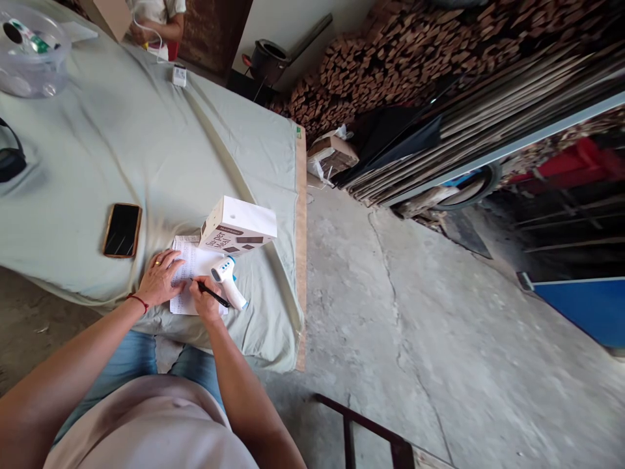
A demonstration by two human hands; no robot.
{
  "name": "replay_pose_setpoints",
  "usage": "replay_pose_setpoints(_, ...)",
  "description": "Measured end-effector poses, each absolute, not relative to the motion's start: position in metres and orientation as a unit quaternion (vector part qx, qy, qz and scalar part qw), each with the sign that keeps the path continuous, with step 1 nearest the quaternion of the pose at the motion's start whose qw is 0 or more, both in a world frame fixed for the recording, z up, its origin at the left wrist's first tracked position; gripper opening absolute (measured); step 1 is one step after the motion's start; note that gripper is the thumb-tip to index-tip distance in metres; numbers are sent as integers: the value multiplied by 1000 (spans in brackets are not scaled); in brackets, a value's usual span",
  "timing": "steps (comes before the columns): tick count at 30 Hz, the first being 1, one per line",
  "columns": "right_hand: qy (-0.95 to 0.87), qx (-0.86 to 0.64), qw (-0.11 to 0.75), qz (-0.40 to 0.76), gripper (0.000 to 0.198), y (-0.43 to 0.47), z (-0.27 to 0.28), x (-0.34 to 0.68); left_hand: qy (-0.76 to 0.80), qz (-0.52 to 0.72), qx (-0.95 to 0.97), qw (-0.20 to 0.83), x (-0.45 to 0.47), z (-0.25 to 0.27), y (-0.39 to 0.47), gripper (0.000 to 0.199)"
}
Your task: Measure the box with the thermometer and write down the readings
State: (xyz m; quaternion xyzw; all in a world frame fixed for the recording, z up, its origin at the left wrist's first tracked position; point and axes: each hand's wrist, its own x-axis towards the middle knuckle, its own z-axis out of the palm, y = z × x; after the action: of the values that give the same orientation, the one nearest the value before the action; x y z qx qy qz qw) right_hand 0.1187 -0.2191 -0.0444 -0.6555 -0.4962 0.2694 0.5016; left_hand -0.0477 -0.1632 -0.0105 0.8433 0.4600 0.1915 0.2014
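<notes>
My right hand (206, 299) is closed around a black pen (213, 293), its tip at a sheet of paper (181, 304) with rows of writing. My left hand (161, 279) lies flat with fingers spread on the left part of the sheet, a ring on one finger. A white and blue infrared thermometer (229, 283) lies on the sheet's right side, just beside my right hand. Behind it stands a white box (247, 218) with brown print, at the paper's far edge. To the left of my left hand is a dark-screened phone (122, 230).
A pale green cloth (146, 130) covers the table. On it are a clear plastic tub (49, 75), a dark headset-like object (10, 159) and a small white adapter (179, 76). Another person (166, 23) is at the far side. Stacked firewood (390, 52) lines the wall.
</notes>
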Motion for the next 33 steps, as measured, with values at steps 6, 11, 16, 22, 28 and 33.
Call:
replay_pose_setpoints(6, -541, -672, 449, 233, 13, -219, -45, 121, 453, 195, 855, 157, -48, -11, -164, 48)
replay_pose_setpoints(11, -556, -663, 452, 218, 12, -220, -46, 123, 449, 195, 858, 154, -48, -11, -164, 47)
replay_pose_setpoints(16, -553, -660, 460, 215, 18, -220, -48, 122, 450, 201, 855, 160, -48, -11, -164, 48)
replay_pose_setpoints(22, -548, -660, 468, 211, 19, -220, -49, 122, 448, 197, 858, 155, -48, -12, -164, 48)
replay_pose_setpoints(28, -554, -664, 462, 197, 17, -219, -50, 122, 454, 192, 857, 152, -48, -12, -164, 48)
replay_pose_setpoints(33, -563, -666, 449, 194, 16, -220, -49, 122, 451, 193, 858, 150, -48, -13, -164, 48)
